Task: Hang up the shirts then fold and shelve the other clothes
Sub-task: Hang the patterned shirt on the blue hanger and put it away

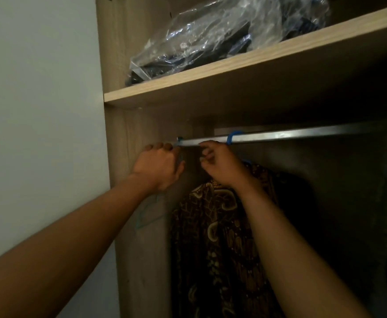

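Under the rail, left hand, right hand raised, curled.

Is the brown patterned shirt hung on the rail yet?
Hung: its blue hanger hooks over the metal rail, and the batik shirt drapes freely below it inside the wardrobe.

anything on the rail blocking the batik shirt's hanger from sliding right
Nothing visible does. The blue hanger hook already sits over the rail, and the rail to its right shows bare, though the far end is dark. The left hand grips a teal hanger on the other side.
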